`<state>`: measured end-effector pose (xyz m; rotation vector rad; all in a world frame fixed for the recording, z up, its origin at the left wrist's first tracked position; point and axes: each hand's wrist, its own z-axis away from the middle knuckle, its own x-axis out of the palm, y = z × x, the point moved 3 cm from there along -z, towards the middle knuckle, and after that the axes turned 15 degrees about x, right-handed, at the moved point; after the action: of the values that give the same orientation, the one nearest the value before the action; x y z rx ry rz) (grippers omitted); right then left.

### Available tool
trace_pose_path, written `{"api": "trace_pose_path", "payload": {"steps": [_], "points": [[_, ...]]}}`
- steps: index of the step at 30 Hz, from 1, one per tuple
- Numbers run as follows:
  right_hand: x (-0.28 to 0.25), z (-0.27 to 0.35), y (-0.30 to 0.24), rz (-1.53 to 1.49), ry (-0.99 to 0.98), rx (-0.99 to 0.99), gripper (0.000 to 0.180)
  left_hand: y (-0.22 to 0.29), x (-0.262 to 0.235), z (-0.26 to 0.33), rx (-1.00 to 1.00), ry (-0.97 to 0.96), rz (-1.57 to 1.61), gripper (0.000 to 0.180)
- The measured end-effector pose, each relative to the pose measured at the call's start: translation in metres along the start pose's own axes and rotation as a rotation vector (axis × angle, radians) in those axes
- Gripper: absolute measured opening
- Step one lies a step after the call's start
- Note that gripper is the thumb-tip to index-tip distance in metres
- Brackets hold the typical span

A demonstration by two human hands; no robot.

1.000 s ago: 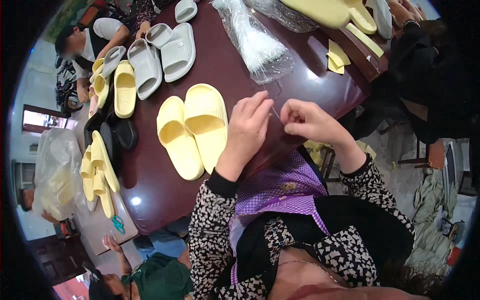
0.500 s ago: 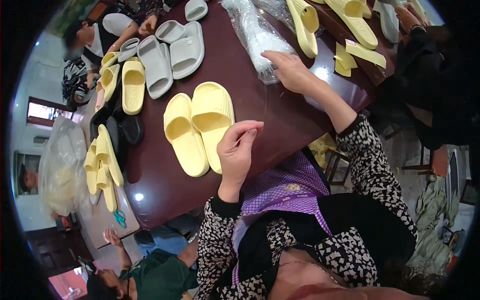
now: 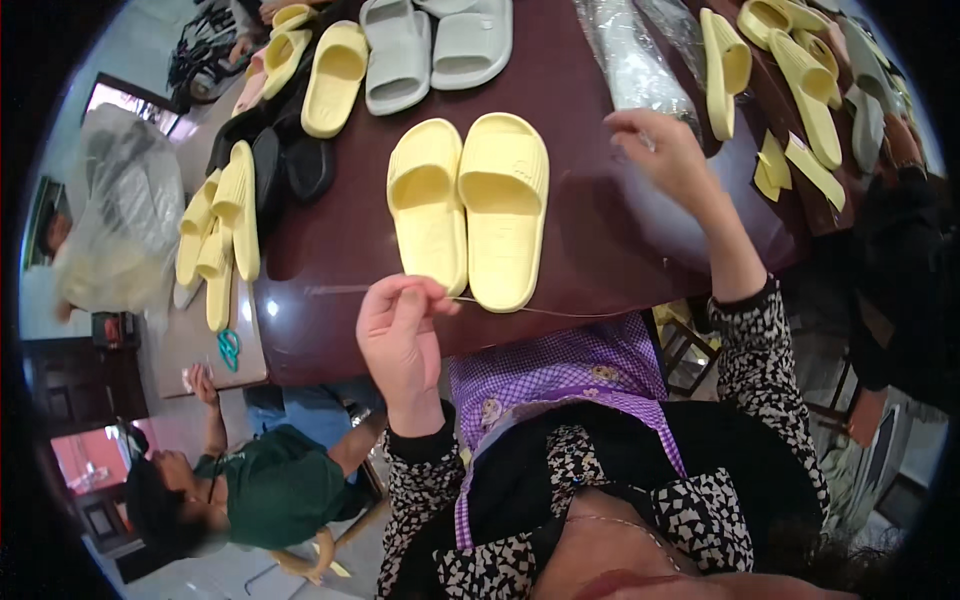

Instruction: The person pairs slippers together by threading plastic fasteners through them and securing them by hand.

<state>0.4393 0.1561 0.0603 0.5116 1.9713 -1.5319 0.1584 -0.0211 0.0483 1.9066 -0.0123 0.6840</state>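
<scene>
Head view: a thin, pale strand was pinched by the left hand near the heel ends of two yellow ribbed slippers; a light pinch and untangled length seemed advisable. The right hand was held, fingers parted, beside a clear plastic bag of white strands.

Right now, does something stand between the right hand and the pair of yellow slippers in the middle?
Nothing visible does: between the right hand and the pair of yellow slippers only dark red tabletop shows. The thin pale strand in the left hand runs near the slippers' heel ends, outside that gap.
</scene>
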Motion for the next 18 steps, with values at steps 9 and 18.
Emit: {"api": "trace_pose_path", "payload": {"steps": [9,18], "points": [[0.058,0.062,-0.101,-0.592,-0.573,0.089,0.006,-0.032,0.053,0.012,-0.379,-0.239,-0.008,0.010],[0.025,0.046,-0.095,-0.799,-0.250,0.083,0.008,-0.011,0.039,0.014,-0.439,-0.325,-0.170,0.012]]}}
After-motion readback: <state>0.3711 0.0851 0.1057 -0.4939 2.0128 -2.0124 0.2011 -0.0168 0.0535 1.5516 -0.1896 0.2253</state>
